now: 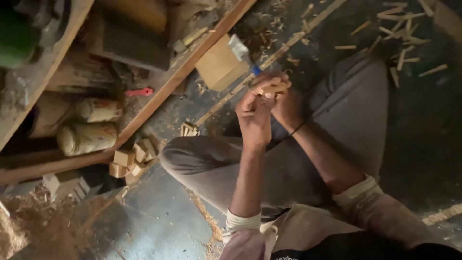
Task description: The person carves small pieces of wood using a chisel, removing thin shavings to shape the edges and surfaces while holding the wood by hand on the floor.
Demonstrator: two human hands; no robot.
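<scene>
I sit cross-legged on the floor, both hands raised together above my knees. My left hand (254,113) and my right hand (285,103) are closed around one small piece of wood (273,89), which shows between the fingertips. A tube with a blue cap (243,55) pokes out just beyond the fingers, in front of a light wooden block (219,62); which hand holds it is unclear. A dark band circles my right wrist.
A wooden shelf frame (159,94) runs diagonally at left, with two cans (89,137) and a red tool (140,91) inside. Small wood blocks (132,161) lie by its base, sawdust (29,226) at lower left. Wood slivers (402,36) litter the floor at upper right.
</scene>
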